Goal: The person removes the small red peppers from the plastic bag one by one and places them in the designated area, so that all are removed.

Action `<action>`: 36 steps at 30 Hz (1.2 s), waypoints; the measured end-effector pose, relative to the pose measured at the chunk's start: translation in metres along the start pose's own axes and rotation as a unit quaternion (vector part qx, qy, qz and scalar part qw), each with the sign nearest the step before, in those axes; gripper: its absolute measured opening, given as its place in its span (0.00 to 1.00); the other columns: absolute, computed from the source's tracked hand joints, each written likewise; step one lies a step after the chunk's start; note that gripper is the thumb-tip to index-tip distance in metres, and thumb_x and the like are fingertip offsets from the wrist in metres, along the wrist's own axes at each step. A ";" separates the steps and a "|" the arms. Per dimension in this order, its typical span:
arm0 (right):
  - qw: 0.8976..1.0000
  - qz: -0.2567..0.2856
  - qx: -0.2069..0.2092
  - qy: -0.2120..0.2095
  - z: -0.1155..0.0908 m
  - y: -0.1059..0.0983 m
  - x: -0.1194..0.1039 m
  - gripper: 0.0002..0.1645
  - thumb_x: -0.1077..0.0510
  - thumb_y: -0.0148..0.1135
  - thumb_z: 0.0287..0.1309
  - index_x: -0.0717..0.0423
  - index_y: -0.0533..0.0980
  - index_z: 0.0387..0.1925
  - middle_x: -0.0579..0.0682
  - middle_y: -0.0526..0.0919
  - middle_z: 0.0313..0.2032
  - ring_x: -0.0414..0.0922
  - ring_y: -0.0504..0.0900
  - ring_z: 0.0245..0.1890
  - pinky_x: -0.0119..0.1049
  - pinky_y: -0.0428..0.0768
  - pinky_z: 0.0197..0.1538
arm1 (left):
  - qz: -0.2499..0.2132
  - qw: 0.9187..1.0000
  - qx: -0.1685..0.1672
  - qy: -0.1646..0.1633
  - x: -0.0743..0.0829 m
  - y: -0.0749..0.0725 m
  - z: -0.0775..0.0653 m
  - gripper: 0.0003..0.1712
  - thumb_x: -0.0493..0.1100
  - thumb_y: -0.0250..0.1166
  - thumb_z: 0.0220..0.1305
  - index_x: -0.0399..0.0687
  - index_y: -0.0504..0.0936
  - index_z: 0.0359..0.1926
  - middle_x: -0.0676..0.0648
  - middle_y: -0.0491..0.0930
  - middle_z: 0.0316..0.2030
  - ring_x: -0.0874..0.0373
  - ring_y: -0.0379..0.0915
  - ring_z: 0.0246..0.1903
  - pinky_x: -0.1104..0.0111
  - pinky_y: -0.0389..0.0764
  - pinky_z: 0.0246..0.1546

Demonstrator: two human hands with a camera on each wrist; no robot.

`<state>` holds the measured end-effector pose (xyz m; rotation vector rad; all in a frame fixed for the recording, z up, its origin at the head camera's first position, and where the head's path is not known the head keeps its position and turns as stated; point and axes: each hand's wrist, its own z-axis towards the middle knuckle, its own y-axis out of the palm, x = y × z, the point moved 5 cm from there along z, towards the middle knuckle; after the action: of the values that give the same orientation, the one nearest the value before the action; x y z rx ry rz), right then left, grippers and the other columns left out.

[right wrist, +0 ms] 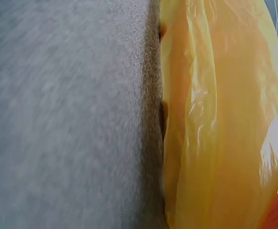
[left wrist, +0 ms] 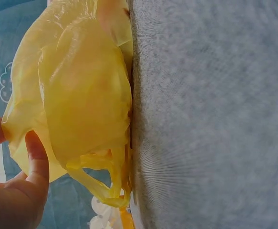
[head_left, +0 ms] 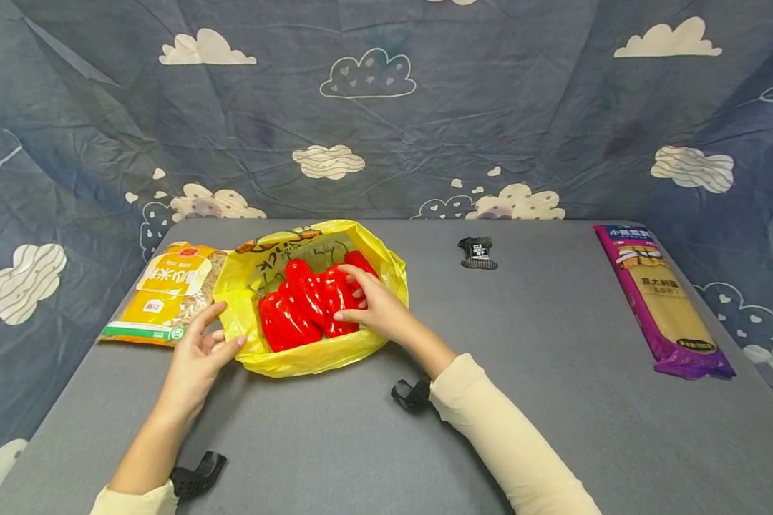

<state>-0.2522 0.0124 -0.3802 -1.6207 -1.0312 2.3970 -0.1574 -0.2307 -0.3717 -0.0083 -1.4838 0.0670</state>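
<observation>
"Yellow plastic, holding what?"

"Red peppers, inside the bag on the bench. Glossy, so probably slippery; I judged them light and fairly firm, best taken round the thick middle."

"And the fingers?"

"The left hand pinched the bag's left edge. The right hand's lay curved over the peppers, thumb apart; I couldn't tell whether they gripped one."

"Anything in the way?"

"Mainly the bag's raised rim. One packet lay just left; a black bundle and pasta lay well apart, rightward."
</observation>
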 end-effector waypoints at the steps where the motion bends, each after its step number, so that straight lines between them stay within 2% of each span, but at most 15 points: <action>1: 1.000 -0.001 0.001 0.003 0.001 0.001 0.001 0.45 0.56 0.71 0.42 0.52 0.60 0.62 0.51 0.70 0.48 0.44 0.70 0.38 0.34 0.75 0.39 | -0.003 1.000 -0.001 0.002 0.000 0.000 0.000 0.39 0.28 0.60 0.56 0.32 0.49 0.64 0.56 0.78 0.35 0.68 0.74 0.36 0.78 0.75 0.34; 7: 0.999 -0.028 0.006 0.024 0.007 0.005 0.002 0.45 0.55 0.72 0.41 0.50 0.60 0.62 0.52 0.71 0.45 0.44 0.70 0.34 0.31 0.72 0.36 | -0.017 1.000 -0.001 0.005 -0.001 -0.001 0.001 0.39 0.26 0.59 0.56 0.32 0.49 0.64 0.55 0.78 0.34 0.68 0.74 0.35 0.78 0.75 0.33; 13: 0.996 -0.044 -0.024 0.069 0.009 0.007 -0.002 0.49 0.56 0.73 0.40 0.49 0.58 0.64 0.53 0.72 0.41 0.44 0.72 0.36 0.33 0.72 0.36 | -0.013 1.000 0.002 0.005 -0.001 -0.001 0.000 0.39 0.26 0.59 0.56 0.32 0.49 0.64 0.55 0.78 0.34 0.68 0.74 0.34 0.78 0.75 0.33; 16: 0.994 -0.038 -0.042 0.095 0.008 0.008 -0.005 0.49 0.58 0.73 0.40 0.50 0.58 0.64 0.54 0.74 0.42 0.45 0.72 0.40 0.35 0.72 0.39 | -0.013 1.000 0.001 0.008 -0.001 0.000 -0.001 0.38 0.26 0.58 0.56 0.32 0.49 0.64 0.54 0.78 0.34 0.68 0.74 0.34 0.78 0.75 0.33; 20: 0.992 -0.033 -0.054 0.105 0.007 0.010 -0.010 0.48 0.62 0.72 0.39 0.51 0.60 0.64 0.58 0.72 0.45 0.48 0.71 0.47 0.38 0.72 0.44 | -0.016 1.000 -0.001 0.011 0.000 0.000 -0.001 0.38 0.26 0.59 0.56 0.31 0.49 0.64 0.54 0.78 0.34 0.68 0.74 0.34 0.78 0.75 0.33; 24: 0.993 -0.031 -0.053 0.101 0.005 0.011 -0.011 0.46 0.64 0.70 0.41 0.50 0.61 0.63 0.57 0.70 0.46 0.48 0.69 0.49 0.38 0.71 0.45 | -0.017 1.000 0.000 0.009 -0.001 0.000 -0.001 0.39 0.26 0.59 0.56 0.32 0.49 0.64 0.54 0.78 0.33 0.67 0.74 0.33 0.78 0.74 0.32; 28: 0.996 -0.012 -0.037 0.078 0.003 0.009 -0.010 0.44 0.64 0.69 0.42 0.49 0.62 0.63 0.55 0.71 0.48 0.46 0.69 0.47 0.36 0.71 0.44 | -0.011 1.000 0.001 0.005 -0.002 -0.001 -0.001 0.39 0.26 0.59 0.56 0.32 0.49 0.64 0.54 0.78 0.34 0.68 0.73 0.34 0.78 0.74 0.32; 32: 0.998 0.040 -0.006 0.044 0.001 0.002 -0.016 0.44 0.65 0.69 0.43 0.47 0.61 0.63 0.53 0.71 0.50 0.46 0.69 0.44 0.34 0.73 0.41 | -0.009 1.000 0.001 0.009 -0.001 -0.001 -0.001 0.39 0.26 0.59 0.56 0.31 0.49 0.64 0.54 0.78 0.33 0.67 0.74 0.33 0.79 0.74 0.32; 36: 0.994 0.106 0.034 0.018 -0.004 -0.014 -0.029 0.44 0.66 0.68 0.45 0.47 0.61 0.64 0.53 0.70 0.48 0.46 0.68 0.43 0.33 0.74 0.41 | -0.013 1.000 0.001 0.015 -0.001 -0.001 0.000 0.39 0.27 0.60 0.56 0.31 0.49 0.64 0.53 0.78 0.32 0.66 0.74 0.32 0.79 0.74 0.32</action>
<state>-0.2402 0.0131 -0.3497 -1.8262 -0.7989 2.4918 -0.1572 -0.2316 -0.3726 0.0114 -1.4542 0.0460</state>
